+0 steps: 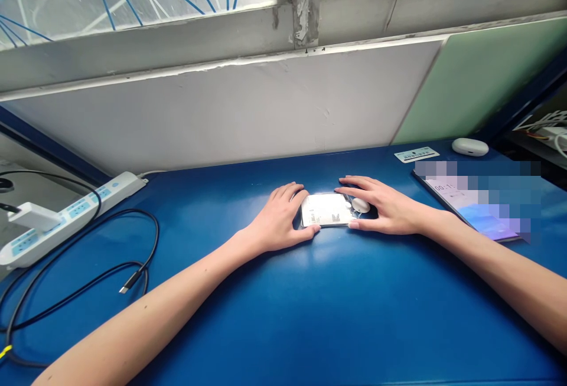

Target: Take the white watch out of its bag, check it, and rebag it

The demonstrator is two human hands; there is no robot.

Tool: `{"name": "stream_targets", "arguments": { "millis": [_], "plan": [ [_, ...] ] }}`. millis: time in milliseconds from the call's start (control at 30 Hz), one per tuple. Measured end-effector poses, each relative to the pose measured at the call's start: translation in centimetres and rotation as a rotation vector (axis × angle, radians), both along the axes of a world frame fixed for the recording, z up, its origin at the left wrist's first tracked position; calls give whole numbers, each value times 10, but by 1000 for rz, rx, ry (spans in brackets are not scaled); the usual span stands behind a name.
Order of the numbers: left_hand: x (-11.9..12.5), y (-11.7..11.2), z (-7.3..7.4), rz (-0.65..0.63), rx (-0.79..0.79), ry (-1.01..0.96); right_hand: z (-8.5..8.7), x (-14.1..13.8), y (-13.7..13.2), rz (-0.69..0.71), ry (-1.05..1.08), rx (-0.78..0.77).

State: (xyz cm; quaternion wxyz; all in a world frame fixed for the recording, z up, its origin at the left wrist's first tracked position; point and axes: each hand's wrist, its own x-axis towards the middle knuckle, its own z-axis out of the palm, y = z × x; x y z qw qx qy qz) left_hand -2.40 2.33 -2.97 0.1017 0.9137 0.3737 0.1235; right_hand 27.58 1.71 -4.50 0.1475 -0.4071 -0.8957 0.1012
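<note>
On the blue table lies a small flat clear packet (325, 210) with a bright white face and small dark print along its lower edge. A round white piece (360, 205) shows at its right end, partly under my fingers. My left hand (283, 216) grips the packet's left end, thumb along the front edge and fingers near the back corner. At the right end my right hand (381, 204) spans it, thumb at the front corner and index finger at the back. The packet's underside is hidden.
A white power strip (95, 203) with a plugged-in charger (35, 218) stands left, beside a looped black cable (155, 238). At right lie a tablet-like device (473, 203) with a partly blurred screen, a white card (416, 154) and a white earbud case (470, 147). A wall panel (221, 108) borders the back.
</note>
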Motion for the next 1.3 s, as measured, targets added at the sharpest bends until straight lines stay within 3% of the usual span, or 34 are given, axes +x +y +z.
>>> {"name": "stream_targets", "arguments": {
  "millis": [800, 1067, 1300],
  "plan": [
    [0, -1, 2, -5, -8, 14, 2, -1, -1, -2, -34, -1],
    [1, 0, 1, -23, 18, -10, 5, -22, -14, -80, 103, -25],
    [-3, 0, -3, -42, 23, 15, 4, -31, -21, -108, 78, -4]
  ]
}}
